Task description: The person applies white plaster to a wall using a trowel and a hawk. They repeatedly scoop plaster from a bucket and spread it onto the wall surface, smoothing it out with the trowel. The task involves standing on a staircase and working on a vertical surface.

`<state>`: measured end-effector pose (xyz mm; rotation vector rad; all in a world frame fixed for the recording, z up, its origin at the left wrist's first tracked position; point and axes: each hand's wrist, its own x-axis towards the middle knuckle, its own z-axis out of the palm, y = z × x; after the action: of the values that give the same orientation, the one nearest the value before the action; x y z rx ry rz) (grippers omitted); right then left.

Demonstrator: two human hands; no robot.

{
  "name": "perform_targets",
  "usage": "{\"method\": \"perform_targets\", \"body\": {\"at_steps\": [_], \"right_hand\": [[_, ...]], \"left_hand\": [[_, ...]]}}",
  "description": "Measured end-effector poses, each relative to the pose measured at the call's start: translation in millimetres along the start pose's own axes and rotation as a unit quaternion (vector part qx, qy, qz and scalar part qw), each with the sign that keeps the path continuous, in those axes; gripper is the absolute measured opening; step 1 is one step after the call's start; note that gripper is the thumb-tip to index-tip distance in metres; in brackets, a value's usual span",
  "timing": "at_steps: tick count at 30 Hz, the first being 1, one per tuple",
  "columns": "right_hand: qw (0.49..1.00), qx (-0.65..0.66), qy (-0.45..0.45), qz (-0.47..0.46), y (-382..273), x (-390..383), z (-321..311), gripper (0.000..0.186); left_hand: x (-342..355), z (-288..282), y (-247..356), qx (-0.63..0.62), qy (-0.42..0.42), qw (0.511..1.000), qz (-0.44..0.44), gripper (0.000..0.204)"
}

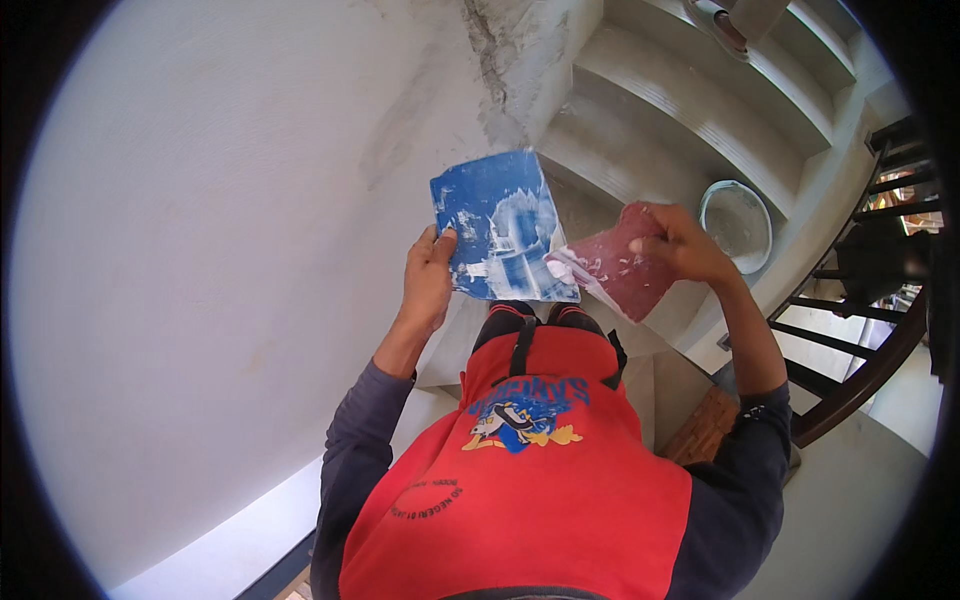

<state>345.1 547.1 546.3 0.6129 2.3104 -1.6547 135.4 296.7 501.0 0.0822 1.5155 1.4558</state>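
My left hand (pixel 430 275) grips the left edge of a flat blue board (pixel 475 205), its thumb lying on top. White paste is smeared over the board's middle and right side. In my right hand (pixel 685 243) is a thin dark-red spreader sheet (pixel 625 265), held by its right end with the thumb on its face. A lump of white paste (pixel 565 268) clings to the spreader's left edge, which meets or overlaps the board's right edge; whether they touch I cannot tell.
A pale wall (pixel 220 250) fills the left, with a rough grey patch (pixel 495 70) ahead. Curved stairs (pixel 690 95) rise at the upper right, where another person's foot (pixel 722 27) stands. A white bucket (pixel 737 225) sits on a step. A dark railing (pixel 850 385) runs along the right.
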Motion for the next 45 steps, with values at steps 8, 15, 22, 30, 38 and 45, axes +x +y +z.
{"method": "perform_targets", "body": {"at_steps": [8,15,22,30,38,45], "right_hand": [[0.891,0.396,0.217,-0.045,76,-22,36,0.033],[0.797,0.534,0.217,-0.178,61,-1,104,0.036],[0.875,0.417,0.172,-0.178,2,-13,66,0.034],[0.849,0.404,0.281,-0.195,6,-1,90,0.029],[0.815,0.445,0.300,-0.221,25,-2,112,0.028],[0.795,0.474,0.310,-0.219,53,0,125,0.031]], "left_hand": [[12,-14,-62,-0.160,-0.048,0.986,0.007,0.034],[4,-9,-51,-0.224,-0.125,0.964,-0.068,0.034],[3,-13,-56,-0.313,-0.180,0.923,-0.135,0.034],[-1,-8,-51,-0.337,-0.209,0.908,-0.136,0.034],[-8,0,-52,-0.284,-0.118,0.947,-0.087,0.033],[-10,3,-50,-0.269,-0.074,0.958,-0.071,0.032]]}}
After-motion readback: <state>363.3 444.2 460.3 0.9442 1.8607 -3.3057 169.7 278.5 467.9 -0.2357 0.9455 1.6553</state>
